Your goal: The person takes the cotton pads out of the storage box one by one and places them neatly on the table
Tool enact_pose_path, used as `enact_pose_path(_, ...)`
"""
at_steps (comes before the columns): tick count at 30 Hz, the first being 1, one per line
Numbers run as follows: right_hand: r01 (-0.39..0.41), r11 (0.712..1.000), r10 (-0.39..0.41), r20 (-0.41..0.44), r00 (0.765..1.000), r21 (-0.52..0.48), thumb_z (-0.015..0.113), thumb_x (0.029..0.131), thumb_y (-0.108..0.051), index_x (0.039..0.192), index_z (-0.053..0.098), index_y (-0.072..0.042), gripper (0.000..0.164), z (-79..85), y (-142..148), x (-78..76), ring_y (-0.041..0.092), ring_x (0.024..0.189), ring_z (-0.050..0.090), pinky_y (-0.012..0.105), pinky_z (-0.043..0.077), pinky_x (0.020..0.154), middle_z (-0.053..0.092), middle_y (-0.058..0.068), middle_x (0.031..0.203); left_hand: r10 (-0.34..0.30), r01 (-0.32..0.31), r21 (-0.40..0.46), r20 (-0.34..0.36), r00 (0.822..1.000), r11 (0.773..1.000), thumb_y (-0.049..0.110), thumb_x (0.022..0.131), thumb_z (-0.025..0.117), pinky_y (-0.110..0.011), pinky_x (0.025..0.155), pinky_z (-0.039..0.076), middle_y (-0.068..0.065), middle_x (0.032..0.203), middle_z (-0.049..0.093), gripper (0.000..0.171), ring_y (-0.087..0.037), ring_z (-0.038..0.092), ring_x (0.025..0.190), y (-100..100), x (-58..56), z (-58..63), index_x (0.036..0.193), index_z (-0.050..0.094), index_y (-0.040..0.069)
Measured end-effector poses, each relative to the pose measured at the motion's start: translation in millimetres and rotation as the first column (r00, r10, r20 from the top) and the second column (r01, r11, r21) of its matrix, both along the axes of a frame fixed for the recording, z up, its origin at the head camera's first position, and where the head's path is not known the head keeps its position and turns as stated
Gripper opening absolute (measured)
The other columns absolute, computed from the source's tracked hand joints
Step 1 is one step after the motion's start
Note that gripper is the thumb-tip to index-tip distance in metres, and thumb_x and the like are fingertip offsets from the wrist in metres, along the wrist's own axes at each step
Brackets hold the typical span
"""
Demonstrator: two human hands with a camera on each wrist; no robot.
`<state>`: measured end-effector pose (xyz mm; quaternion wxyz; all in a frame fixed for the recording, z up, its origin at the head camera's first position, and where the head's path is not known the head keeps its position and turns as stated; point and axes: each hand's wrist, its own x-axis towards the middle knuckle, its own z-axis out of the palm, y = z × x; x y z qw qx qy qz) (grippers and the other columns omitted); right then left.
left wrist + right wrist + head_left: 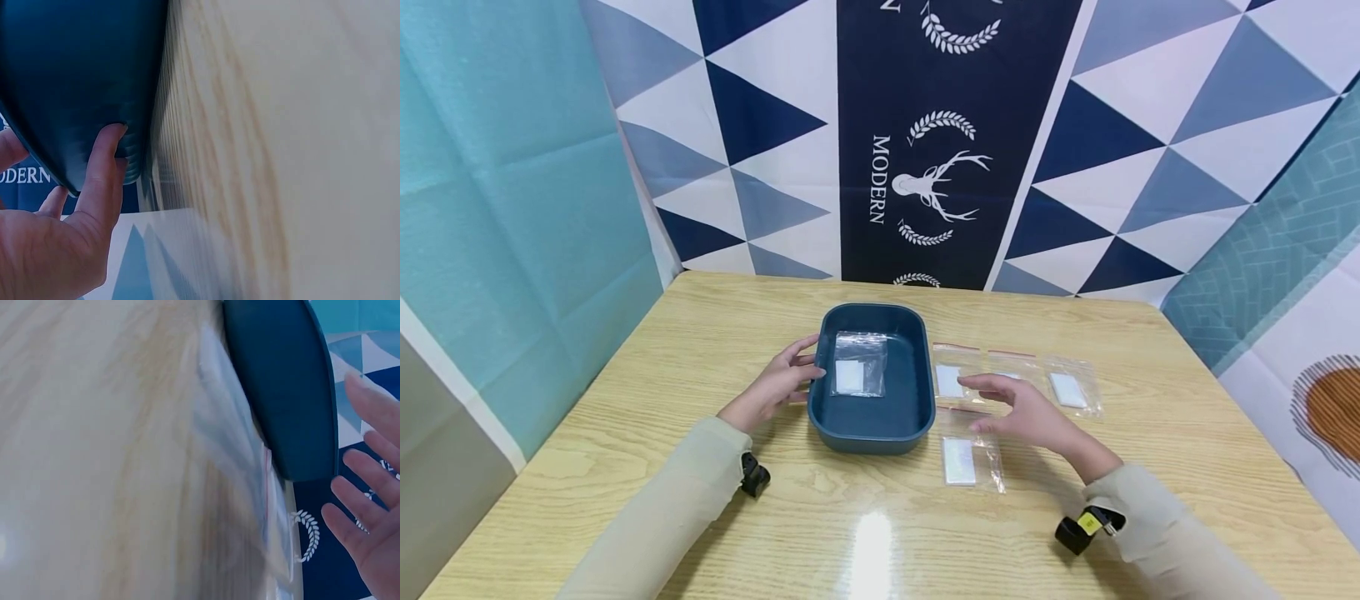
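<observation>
A dark blue rectangular bin [872,421] with rounded corners stands on the table. My left hand [778,383] holds its left side, thumb over the rim; in the left wrist view the fingers [103,156] press against the outer wall. Inside the bin lies a clear zip bag [868,358] with a white piece in it. My right hand [1022,412] hangs over the bags to the right of the bin, fingers spread and holding nothing. Just below it lies another zip bag [958,461] with a white piece.
More clear zip bags with white pieces lie right of the bin: one close to its wall [948,381], one partly behind my right hand [1011,360], one farther right [1067,390]. The wooden table [625,433] ends at a patterned cloth backdrop [775,192].
</observation>
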<state>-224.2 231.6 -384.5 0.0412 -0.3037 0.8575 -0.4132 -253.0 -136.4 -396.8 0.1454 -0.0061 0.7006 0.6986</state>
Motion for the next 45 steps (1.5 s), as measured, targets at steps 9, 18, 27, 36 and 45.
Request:
enact_pose_path(9, 0.132, 0.990, -0.130, 0.052, 0.990, -0.051, 0.077, 0.078, -0.017, 0.129, 0.053, -0.004, 0.058, 12.3, -20, -10.8, 0.028, 0.120, 0.048, 0.044, 0.039, 0.098, 0.053, 0.011, 0.131, -0.004, 0.004, 0.008, 0.004, 1.000, 1.000, 0.002, 0.092, 0.053, -0.042, 0.084, 0.050, -0.019, 0.143, 0.033, 0.064, -0.034, 0.049, 0.117, -1, 0.4, -0.1, 0.148, 0.026, 0.019)
enact_pose_path(18, 0.183, 0.976, -0.176, 0.073, 0.982, -0.115, 0.074, 0.081, -0.014, 0.130, 0.051, -0.004, 0.055, 22.7, -39, -17.0, 0.032, 0.116, 0.050, 0.044, 0.042, 0.096, 0.054, 0.014, 0.128, -0.005, 0.005, 0.009, 0.011, 1.000, 1.000, 0.002, 0.093, 0.052, -0.043, 0.086, 0.049, -0.017, 0.143, 0.033, 0.063, -0.034, 0.049, 0.118, 1, -0.1, 1.0, 0.148, 0.027, 0.020)
enact_pose_path(27, 0.223, 0.964, -0.206, 0.127, 0.970, -0.141, 0.071, 0.084, -0.016, 0.131, 0.051, -0.006, 0.052, 29.4, -51, -29.1, 0.034, 0.117, 0.049, 0.044, 0.042, 0.095, 0.053, 0.017, 0.128, -0.003, 0.003, 0.006, 0.025, 1.000, 1.000, 0.002, 0.093, 0.052, -0.048, 0.091, 0.045, -0.017, 0.144, 0.032, 0.063, -0.036, 0.045, 0.122, 2, -1.4, 2.0, 0.148, 0.027, 0.021)
enact_pose_path(36, 0.208, 0.962, -0.181, 0.153, 0.971, -0.180, 0.073, 0.082, -0.021, 0.131, 0.052, -0.006, 0.055, 33.4, -76, -45.3, 0.031, 0.117, 0.050, 0.042, 0.044, 0.094, 0.053, 0.013, 0.129, -0.008, 0.007, 0.027, 0.027, 1.000, 1.000, 0.001, 0.093, 0.053, -0.048, 0.091, 0.045, -0.018, 0.144, 0.031, 0.065, -0.036, 0.044, 0.122, -1, -0.5, 2.7, 0.148, 0.025, 0.021)
enact_pose_path(45, 0.251, 0.954, -0.222, 0.177, 0.959, -0.162, 0.073, 0.082, -0.025, 0.130, 0.054, -0.011, 0.054, 38.6, -94, -59.3, 0.025, 0.117, 0.051, 0.041, 0.046, 0.091, 0.055, 0.010, 0.128, -0.012, 0.012, 0.009, 0.018, 1.000, 1.000, 0.002, 0.092, 0.053, -0.046, 0.088, 0.047, -0.017, 0.143, 0.033, 0.064, -0.034, 0.046, 0.120, -2, -1.0, 2.6, 0.148, 0.026, 0.020)
